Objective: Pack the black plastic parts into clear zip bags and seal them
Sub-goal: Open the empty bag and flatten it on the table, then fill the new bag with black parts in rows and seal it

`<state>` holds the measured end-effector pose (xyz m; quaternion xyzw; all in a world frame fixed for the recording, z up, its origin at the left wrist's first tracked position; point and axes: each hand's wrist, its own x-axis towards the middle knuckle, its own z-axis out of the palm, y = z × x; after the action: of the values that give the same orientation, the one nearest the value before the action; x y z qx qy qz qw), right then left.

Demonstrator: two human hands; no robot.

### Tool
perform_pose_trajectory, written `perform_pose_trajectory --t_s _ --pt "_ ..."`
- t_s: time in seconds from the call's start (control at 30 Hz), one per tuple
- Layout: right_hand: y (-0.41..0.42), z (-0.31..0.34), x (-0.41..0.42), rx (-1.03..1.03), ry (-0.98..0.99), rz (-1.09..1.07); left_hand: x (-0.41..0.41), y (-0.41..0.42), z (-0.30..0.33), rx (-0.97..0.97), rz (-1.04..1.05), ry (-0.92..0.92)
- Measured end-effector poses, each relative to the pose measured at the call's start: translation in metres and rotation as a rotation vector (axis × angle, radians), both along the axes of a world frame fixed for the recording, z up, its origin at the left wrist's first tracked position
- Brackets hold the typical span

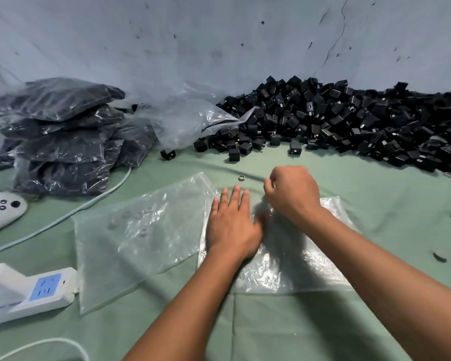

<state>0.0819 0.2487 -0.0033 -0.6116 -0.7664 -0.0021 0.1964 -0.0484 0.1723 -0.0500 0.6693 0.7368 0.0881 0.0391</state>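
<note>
**Hands on an empty zip bag, parts still heaped behind**

A green cloth covers the bench (375, 194). Nearest, at the left edge, lies a white power strip (29, 290) with a white cord (63, 345) looping below it. Both forearms reach in from the bottom. The left hand (232, 225) lies flat, fingers straight and spread, pressing on a clear zip bag (292, 267) at its left part. The right hand (293, 194) is curled at that bag's far edge, thumb and fingers pinching the plastic there. A second bag (130, 246) lies flat just left, its edge under the first. A small ring (242, 178) sits beyond the fingertips. At far left, filled bags (63, 142) are stacked beside a crumpled clear sack (190, 118). The black parts (349, 121) lie in a long loose heap at far right, against a grey-blue wall (219, 35), scuffed and cracked.
</note>
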Motion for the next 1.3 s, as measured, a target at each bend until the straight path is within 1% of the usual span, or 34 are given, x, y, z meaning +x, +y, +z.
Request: perform_pose_trajectory --t_s 0.07,0.13,0.2,0.3,0.33,0.4,0.47,0.5,0.63,0.73,0.8,0.93,1.0,1.07,1.1,1.13,1.2,1.3 --pt "0.03 0.008 -0.03 0.002 0.004 0.143 0.0 0.001 -0.001 0.032 0.003 -0.016" --pt "0.059 0.008 -0.054 -0.027 -0.068 0.275 0.001 0.0 -0.001 0.066 -0.005 -0.01" --pt "0.085 0.006 -0.069 -0.089 -0.166 0.354 0.001 -0.001 -0.003 0.086 -0.01 -0.013" --pt "0.108 0.0 -0.081 -0.185 -0.285 0.413 0.001 -0.002 -0.005 0.094 -0.008 -0.016" --pt "0.111 -0.003 -0.084 -0.178 -0.3 0.417 0.001 -0.001 -0.006 0.095 -0.006 -0.019" --pt "0.11 -0.007 -0.086 -0.12 -0.267 0.411 0.001 -0.001 -0.006 0.095 0.006 -0.029" --pt "0.104 -0.008 -0.078 -0.065 -0.177 0.367 0.001 0.0 -0.005 0.091 0.006 -0.026" --pt "0.098 -0.008 -0.07 -0.046 -0.102 0.325 0.002 0.0 -0.006 0.085 0.002 -0.017" --pt "0.064 0.001 -0.013 0.015 0.36 0.095 0.003 0.0 -0.006 0.062 -0.001 -0.013" --pt "0.023 0.005 0.051 0.074 0.592 -0.032 0.005 -0.001 -0.005 0.031 -0.014 -0.019" --pt "-0.006 0.004 0.09 0.081 0.677 -0.068 0.004 -0.002 -0.002 0.013 -0.019 -0.012" --pt "-0.045 -0.013 0.146 0.013 0.78 -0.111 0.009 -0.001 0.013 -0.04 -0.002 0.042" --pt "-0.048 -0.023 0.154 -0.043 0.875 -0.125 0.025 0.0 0.021 0.054 0.053 0.064" --pt "-0.045 -0.028 0.154 -0.053 0.92 -0.127 0.059 -0.001 0.03 0.219 0.057 -0.03" --pt "-0.043 -0.03 0.153 -0.045 0.916 -0.122 0.079 0.0 0.034 0.279 0.027 -0.11" --pt "-0.041 -0.03 0.152 -0.038 0.921 -0.113 0.1 0.0 0.037 0.294 -0.012 -0.185" --pt "-0.038 -0.032 0.153 -0.044 0.95 -0.103 0.136 0.004 0.039 0.225 -0.073 -0.267" --pt "-0.035 -0.035 0.157 -0.073 1.023 -0.119 0.165 0.008 0.031 0.094 -0.048 -0.246"
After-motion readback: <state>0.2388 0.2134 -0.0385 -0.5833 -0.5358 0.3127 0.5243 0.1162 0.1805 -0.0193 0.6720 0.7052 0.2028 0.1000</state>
